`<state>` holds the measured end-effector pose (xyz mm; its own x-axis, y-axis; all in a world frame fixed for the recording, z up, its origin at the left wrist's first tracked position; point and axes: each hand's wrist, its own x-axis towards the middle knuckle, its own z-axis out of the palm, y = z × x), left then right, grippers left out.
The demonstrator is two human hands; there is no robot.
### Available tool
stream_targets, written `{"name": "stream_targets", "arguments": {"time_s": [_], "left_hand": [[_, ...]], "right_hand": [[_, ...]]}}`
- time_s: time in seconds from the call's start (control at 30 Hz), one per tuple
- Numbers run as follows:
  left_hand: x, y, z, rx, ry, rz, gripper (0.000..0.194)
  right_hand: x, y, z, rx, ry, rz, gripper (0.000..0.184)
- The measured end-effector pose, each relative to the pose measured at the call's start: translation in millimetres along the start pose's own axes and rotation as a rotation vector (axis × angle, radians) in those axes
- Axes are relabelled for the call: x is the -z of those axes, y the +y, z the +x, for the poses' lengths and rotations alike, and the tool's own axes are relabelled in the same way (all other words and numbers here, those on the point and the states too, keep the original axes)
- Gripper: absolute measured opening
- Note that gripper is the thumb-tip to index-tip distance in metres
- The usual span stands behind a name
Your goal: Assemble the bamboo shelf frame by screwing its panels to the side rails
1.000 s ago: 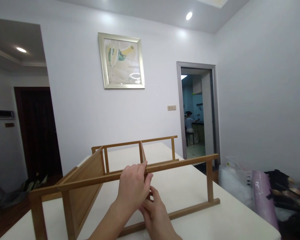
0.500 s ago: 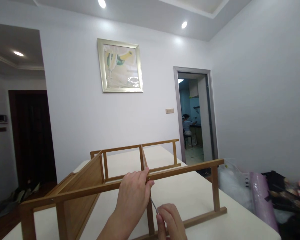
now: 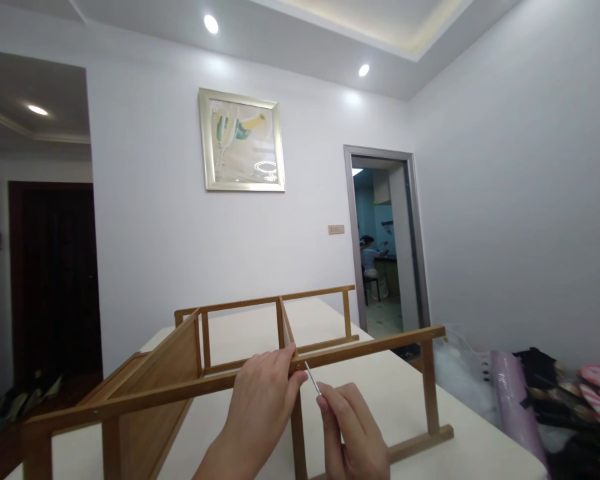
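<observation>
A wooden shelf frame (image 3: pixel 375 347) lies on its side on a white table. My left hand (image 3: pixel 263 393) is closed around its near rail, at the joint where a crosspiece meets it. Beside the left thumb, a small screw head or hole shows in the rail. Between the thumb and fingers of my right hand (image 3: pixel 353 427) is a thin metal hex key (image 3: pixel 313 379), pointing up and left. Its tip is close to the rail, just right of the joint; whether it touches, I cannot tell. The other end is hidden in my palm.
The white table (image 3: pixel 480 440) extends under the frame. At right are a purple wrapped roll (image 3: pixel 517 393), clear plastic and a pile of dark and pink items. A doorway (image 3: pixel 380 267) opens beyond, with a person seated inside. A framed picture (image 3: pixel 243 140) hangs on the wall.
My right hand has moved slightly up and right. The hex key's tip has shifted from below the rail, by the crosspiece, up to the rail's face. My left hand keeps its hold.
</observation>
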<state>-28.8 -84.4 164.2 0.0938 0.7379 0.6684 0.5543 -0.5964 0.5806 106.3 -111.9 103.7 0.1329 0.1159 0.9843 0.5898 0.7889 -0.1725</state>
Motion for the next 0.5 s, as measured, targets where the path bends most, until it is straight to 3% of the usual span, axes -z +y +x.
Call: {"name": "stream_targets", "arguments": {"time_s": [0.13,0.33,0.5], "left_hand": [[11.8,-1,1,-0.025,-0.024,-0.047,0.023],[20.7,-2,3,-0.034,-0.051,0.195,0.011],[23.2,-1,3,-0.021,-0.100,0.381,0.022]], "right_hand": [[-6,-1,-2,0.033,-0.022,-0.038,0.024],[-9,-5,2,0.081,-0.031,-0.092,0.023],[-9,-8,7,0.076,-0.083,-0.110,0.023]]}}
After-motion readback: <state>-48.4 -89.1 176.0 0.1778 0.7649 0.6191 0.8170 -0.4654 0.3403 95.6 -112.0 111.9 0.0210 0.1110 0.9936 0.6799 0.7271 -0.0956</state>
